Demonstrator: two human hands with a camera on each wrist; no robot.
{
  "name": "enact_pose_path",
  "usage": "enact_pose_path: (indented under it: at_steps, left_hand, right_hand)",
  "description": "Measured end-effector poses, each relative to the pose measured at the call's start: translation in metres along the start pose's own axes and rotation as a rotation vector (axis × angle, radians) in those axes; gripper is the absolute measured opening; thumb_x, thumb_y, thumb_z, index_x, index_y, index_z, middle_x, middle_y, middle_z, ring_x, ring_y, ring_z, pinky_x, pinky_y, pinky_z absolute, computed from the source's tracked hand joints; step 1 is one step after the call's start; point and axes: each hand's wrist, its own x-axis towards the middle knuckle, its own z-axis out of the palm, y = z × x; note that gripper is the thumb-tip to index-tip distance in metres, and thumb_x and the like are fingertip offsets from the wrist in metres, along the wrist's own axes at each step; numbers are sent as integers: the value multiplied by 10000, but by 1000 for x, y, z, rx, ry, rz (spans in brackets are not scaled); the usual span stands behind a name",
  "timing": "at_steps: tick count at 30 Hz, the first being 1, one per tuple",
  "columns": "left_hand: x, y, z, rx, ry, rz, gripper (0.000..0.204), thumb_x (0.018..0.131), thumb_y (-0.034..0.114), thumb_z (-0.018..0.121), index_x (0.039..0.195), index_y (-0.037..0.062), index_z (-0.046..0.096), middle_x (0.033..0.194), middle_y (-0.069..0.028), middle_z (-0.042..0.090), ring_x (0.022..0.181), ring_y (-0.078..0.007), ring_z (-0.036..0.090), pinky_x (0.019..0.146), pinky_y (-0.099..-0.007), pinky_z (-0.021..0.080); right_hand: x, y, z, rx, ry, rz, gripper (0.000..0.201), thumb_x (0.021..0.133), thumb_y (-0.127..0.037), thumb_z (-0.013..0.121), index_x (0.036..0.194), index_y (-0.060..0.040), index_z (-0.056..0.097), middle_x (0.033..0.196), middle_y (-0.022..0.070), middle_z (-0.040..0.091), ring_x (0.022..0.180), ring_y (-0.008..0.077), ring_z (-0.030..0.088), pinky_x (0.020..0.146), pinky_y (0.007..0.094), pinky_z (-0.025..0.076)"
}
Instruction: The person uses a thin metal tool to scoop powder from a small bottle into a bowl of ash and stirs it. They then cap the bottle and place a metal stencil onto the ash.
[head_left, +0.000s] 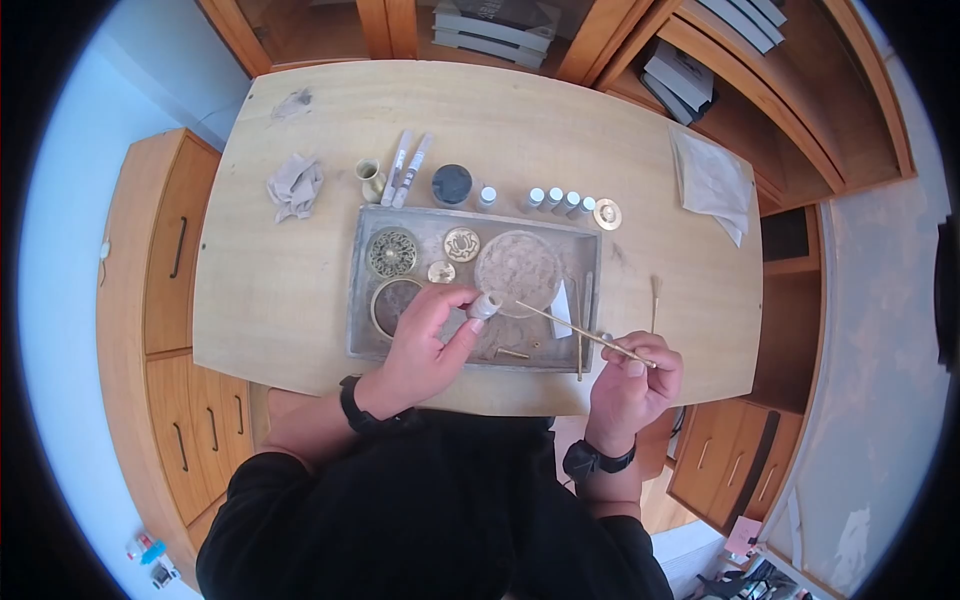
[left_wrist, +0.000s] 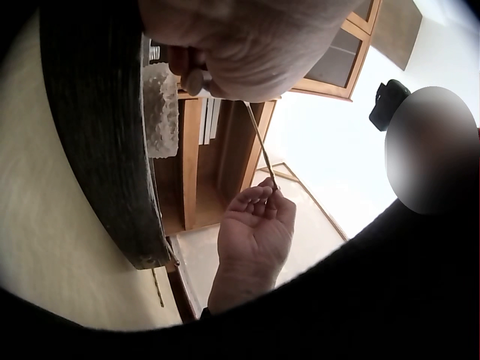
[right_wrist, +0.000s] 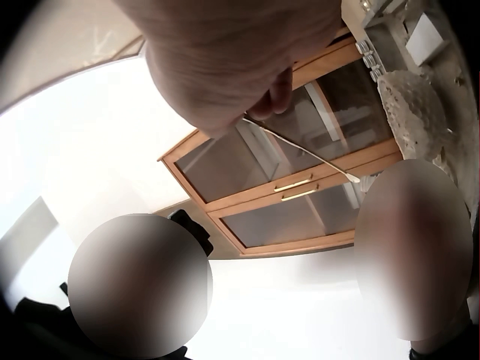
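Over the front of the grey tray (head_left: 352, 290), my left hand (head_left: 432, 340) pinches a small pale vial (head_left: 484, 306) between thumb and fingers, its open mouth tilted up and right. My right hand (head_left: 636, 385) grips the end of a thin brass incense spoon (head_left: 570, 324). The spoon's small flattened tip points at the vial's mouth, just short of it in the head view. In the right wrist view the spoon (right_wrist: 304, 148) slants down toward the vial. A round dish of grey ash (head_left: 518, 262) sits behind the vial in the tray.
The tray also holds a pierced brass lid (head_left: 392, 252), a brass ring (head_left: 376, 318), a white card (head_left: 560, 308) and a thin rod (head_left: 579, 345). Behind it stand a brass vase (head_left: 369, 178), a dark round jar (head_left: 452, 184) and several capped vials (head_left: 553, 198). Crumpled cloth (head_left: 296, 186) lies left.
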Motion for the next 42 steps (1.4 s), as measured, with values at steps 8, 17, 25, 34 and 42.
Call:
enact_pose_path:
  at_steps: [8,17,25,34,42]
  left_hand:
    - [0,5,1,20,-13,-34,269,924,-1,695,1190,7,652,1099,-146,677,1004,-298,662,904,-387,523]
    - [-4,-1,2,5,-20,-56,282,937,15,692,1216,6,650,1123,-133,671,1025,-261,663,933,-369,509]
    - [-6,-4,1,-11,-29,-59,281,964,35,677,1242,9,642,1135,-65,663,1021,-155,586,916,-305,440]
    - [-6,-2,2,6,-14,-72,265,952,45,693,1214,19,659,1131,-124,688,1027,-245,661,910,-355,494]
    - [-5,-4,3,6,-13,-58,265,947,38,692,1208,16,657,1121,-123,684,1014,-242,655,917,-359,502]
  right_hand:
    - [-7,13,-40,-170,161,-68,94,986,8,625,1073,-13,598,973,154,661,809,188,646,726,321,564]
    - [-20,6,-65,-809,-233,-395,310,722,65,732,996,-38,632,955,158,743,795,334,723,684,368,598]
    - [-28,7,-57,-921,-405,-485,261,696,47,780,913,-50,672,1003,114,721,802,303,693,683,377,592]
    - [-38,15,-63,-1016,-527,-476,314,691,-13,801,981,-60,692,1167,136,677,992,341,645,845,452,552]
    - [-35,6,-85,-949,-466,-431,303,734,-30,725,1035,-58,705,1192,155,670,1036,371,637,890,471,538]
